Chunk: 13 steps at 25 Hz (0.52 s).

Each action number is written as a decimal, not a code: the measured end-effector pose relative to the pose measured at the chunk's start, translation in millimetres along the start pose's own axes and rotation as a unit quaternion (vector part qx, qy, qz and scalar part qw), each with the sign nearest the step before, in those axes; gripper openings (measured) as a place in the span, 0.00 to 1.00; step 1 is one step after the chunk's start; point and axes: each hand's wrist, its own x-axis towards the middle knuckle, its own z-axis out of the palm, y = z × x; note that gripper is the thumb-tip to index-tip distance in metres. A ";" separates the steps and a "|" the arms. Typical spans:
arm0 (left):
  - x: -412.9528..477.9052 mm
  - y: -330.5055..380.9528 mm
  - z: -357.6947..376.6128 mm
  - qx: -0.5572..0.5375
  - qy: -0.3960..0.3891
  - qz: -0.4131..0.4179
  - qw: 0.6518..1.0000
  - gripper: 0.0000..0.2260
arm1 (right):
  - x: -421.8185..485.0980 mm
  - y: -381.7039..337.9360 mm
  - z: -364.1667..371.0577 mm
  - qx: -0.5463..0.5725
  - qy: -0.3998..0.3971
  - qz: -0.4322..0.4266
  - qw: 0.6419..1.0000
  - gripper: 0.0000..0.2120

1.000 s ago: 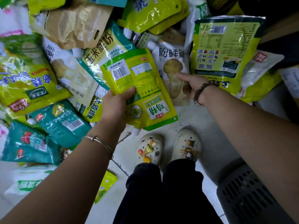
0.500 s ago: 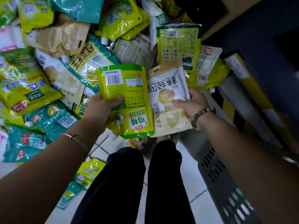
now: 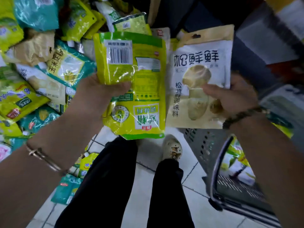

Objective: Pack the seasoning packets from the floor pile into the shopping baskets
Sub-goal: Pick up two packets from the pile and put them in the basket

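Gripping a yellow-green packet [image 3: 139, 89], the left hand [image 3: 98, 94] curls round it; the right hand [image 3: 233, 97] pinches a white mushroom packet [image 3: 200, 63]. Black-trousered legs [image 3: 115, 178] stand between floor pile [image 3: 41, 71] and grey basket [image 3: 202, 145].

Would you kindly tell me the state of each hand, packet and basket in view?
left hand: grips the yellow-green packet.
yellow-green packet: held off the floor, print upside down, barcode label at the top.
right hand: pinches the white mushroom packet.
white mushroom packet: held up, upright, front showing.
grey basket: on the floor, some packets inside.
floor pile: many packets lying loose.
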 end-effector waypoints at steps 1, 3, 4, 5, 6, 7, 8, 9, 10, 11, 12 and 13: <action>-15.2 1.6 15.1 0.011 -0.015 0.011 1.000 0.07 | -10.1 5.0 -22.1 0.027 0.010 -0.004 1.000 0.06; -41.1 -1.8 43.0 0.029 -0.047 0.020 0.998 0.08 | -27.9 22.2 -62.4 0.047 0.031 -0.007 0.998 0.07; -52.8 -6.2 58.7 0.041 -0.064 0.023 0.997 0.09 | -37.1 34.3 -83.2 0.049 0.045 -0.004 0.998 0.08; -63.4 -11.8 75.4 0.053 -0.081 0.028 0.995 0.09 | -45.1 47.6 -103.8 0.055 0.059 0.002 0.997 0.08; -76.8 -18.3 95.8 0.066 -0.093 0.028 0.993 0.08 | -54.6 62.8 -126.9 0.061 0.077 0.012 0.995 0.07; -89.8 -25.1 115.1 0.081 -0.100 0.031 0.991 0.06 | -62.5 78.6 -146.8 0.066 0.094 0.023 0.993 0.06; -102.7 -32.4 134.7 0.098 -0.102 0.034 0.989 0.04 | -69.3 95.0 -165.9 0.069 0.106 0.036 0.991 0.04; -116.4 -41.7 155.7 0.117 -0.108 0.036 0.987 0.05 | -76.0 112.4 -185.4 0.074 0.118 0.051 0.989 0.04; -129.2 -50.6 176.3 0.127 -0.117 0.032 0.984 0.06 | -81.7 129.4 -203.9 0.082 0.132 0.067 0.986 0.04; -140.2 -62.6 200.1 0.135 -0.129 0.024 0.982 0.07 | -87.5 148.8 -225.2 0.088 0.147 0.081 0.982 0.03; -148.5 -74.7 221.1 0.141 -0.133 0.012 0.981 0.06 | -91.4 168.3 -243.3 0.082 0.161 0.088 0.980 0.03; -152.7 -88.2 239.8 0.150 -0.131 0.005 0.980 0.06 | -93.4 188.9 -259.2 0.073 0.169 0.094 0.978 0.05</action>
